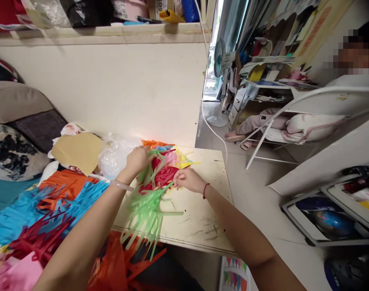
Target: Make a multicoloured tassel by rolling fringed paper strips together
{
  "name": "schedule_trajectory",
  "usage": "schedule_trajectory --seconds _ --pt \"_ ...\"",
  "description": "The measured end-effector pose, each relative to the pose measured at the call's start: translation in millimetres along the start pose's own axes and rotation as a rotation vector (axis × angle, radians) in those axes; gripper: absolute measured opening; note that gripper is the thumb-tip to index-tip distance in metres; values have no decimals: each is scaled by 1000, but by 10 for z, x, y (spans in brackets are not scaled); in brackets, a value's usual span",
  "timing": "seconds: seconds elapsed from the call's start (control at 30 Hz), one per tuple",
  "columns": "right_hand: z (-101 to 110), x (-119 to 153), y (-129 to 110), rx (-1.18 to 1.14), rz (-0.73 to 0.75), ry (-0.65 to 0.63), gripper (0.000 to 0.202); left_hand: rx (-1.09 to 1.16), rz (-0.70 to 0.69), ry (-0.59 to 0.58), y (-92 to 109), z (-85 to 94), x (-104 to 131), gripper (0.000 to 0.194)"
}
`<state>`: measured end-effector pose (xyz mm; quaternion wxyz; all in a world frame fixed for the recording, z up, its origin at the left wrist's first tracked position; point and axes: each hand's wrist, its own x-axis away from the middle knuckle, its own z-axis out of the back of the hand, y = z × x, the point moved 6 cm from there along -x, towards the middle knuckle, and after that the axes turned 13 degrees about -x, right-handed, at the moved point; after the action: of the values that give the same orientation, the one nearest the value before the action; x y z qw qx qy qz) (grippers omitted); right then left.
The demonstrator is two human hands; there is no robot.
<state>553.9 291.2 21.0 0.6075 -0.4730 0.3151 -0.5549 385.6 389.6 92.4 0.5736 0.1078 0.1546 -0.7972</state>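
Observation:
My right hand (189, 180) pinches the twisted end of a light green fringed tissue paper (151, 210), whose cut strips hang over the front edge of a small pale table (199, 226). Closed fingers of my left hand (139, 161) are at more of the green strips, farther back; its fingertips are partly hidden. Between the hands lies a heap of crimson fringed paper (164, 176). Pink, blue and yellow strips (183, 157) and orange fringed paper (156, 143) lie behind it.
Orange (66, 184), blue (15, 214) and dark red fringed paper (39, 234) spreads out at left. A clear plastic bag (114, 155) lies by the wall. A white cable (213, 129) hangs behind the table. To the right, a person sits on a folding chair (272, 125).

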Motion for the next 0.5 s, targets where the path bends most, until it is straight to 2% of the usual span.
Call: schedule_trajectory --seconds 0.07,0.1,0.17,0.23,0.27,0.33,0.4,0.43,0.5 --pt "25 30 41 86 -49 -6 15 13 -8 -8 -18 -55 -64 27" --pt "55 53 54 138 -73 -3 17 22 -9 24 -37 -47 -11 26" --pt "153 108 58 244 -111 18 22 49 -69 138 -45 14 248 28" --pt "287 159 29 337 -126 65 24 114 -311 329 63 127 673 27" --pt "362 177 6 375 -123 100 22 144 -447 379 133 159 903 25" --pt "501 183 -35 435 -103 187 14 156 -678 307 283 144 1264 23" --pt "590 137 -45 468 -68 261 11 214 -752 144 373 122 1370 22" --pt "609 96 -43 480 -35 289 14 262 -714 81 385 127 1305 23" --pt "603 1 -24 504 56 329 19 331 -523 54 353 149 972 28"
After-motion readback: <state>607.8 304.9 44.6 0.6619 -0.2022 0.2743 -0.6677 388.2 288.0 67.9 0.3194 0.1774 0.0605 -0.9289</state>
